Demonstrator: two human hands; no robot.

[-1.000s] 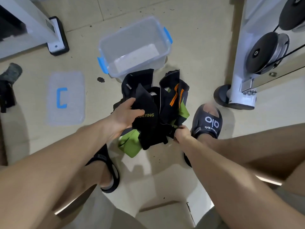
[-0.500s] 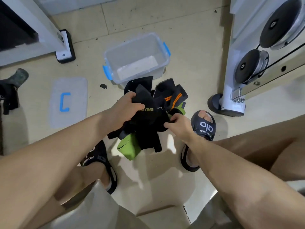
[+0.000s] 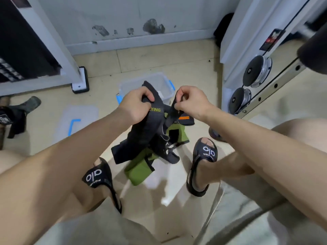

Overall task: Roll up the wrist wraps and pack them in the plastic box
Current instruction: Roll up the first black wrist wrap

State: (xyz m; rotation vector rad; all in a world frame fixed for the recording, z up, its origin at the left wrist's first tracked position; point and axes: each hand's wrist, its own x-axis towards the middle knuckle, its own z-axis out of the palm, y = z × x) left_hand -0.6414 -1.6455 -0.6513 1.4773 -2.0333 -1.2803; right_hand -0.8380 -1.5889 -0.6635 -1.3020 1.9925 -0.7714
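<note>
Left hand [image 3: 136, 107] gripping black wrist wrap [image 3: 145, 131], right hand [image 3: 190, 101] pinching its strap [image 3: 174, 110], mid-frame, above clear plastic box [image 3: 164, 82].

head view | looks forward-down, close over hands [image 3: 136, 105] | edges perhaps distorted

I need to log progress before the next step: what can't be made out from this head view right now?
- Plastic box, head view: left hand, right hand and the lifted wrist wraps cover most of its inside.
- Number of wraps: tangled, overlapping.
- Yellow lettering on the black wrap: left hand covers its start.
- Lid: blurred.
</note>
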